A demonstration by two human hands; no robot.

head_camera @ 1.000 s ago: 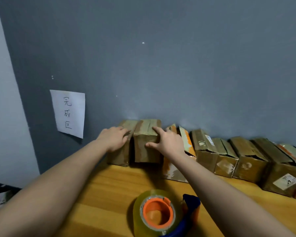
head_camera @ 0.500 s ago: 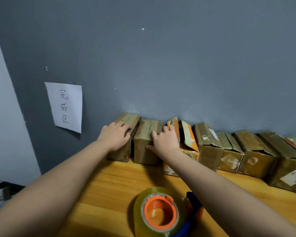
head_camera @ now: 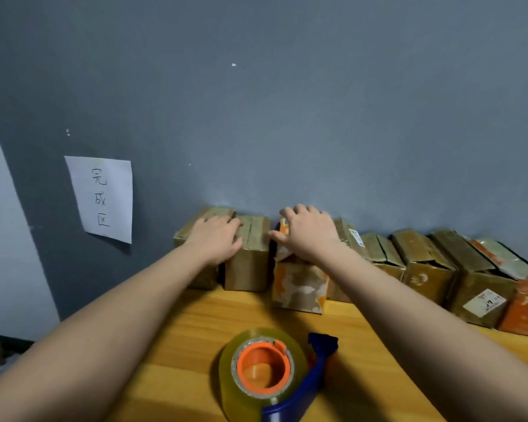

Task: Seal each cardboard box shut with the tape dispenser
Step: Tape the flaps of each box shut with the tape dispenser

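Observation:
A row of cardboard boxes stands against the grey wall on the wooden table (head_camera: 195,330). My left hand (head_camera: 215,237) rests with straight fingers on the top of the leftmost brown box (head_camera: 192,233), reaching onto the second brown box (head_camera: 250,263) beside it. My right hand (head_camera: 307,233) lies over the top of the orange-and-white box (head_camera: 299,287), fingers spread over its raised flaps. The tape dispenser (head_camera: 272,373), blue with an orange hub and a clear tape roll, lies on the table near me, held by neither hand.
Several more brown boxes (head_camera: 421,269) continue the row to the right, ending in an orange one (head_camera: 525,312). A white paper sign (head_camera: 101,197) with handwriting hangs on the wall at left. The table's left edge drops off beyond my left forearm.
My right hand has moved right from the second brown box onto the orange-and-white box's top. My left hand has shifted slightly right, now across the first two boxes.

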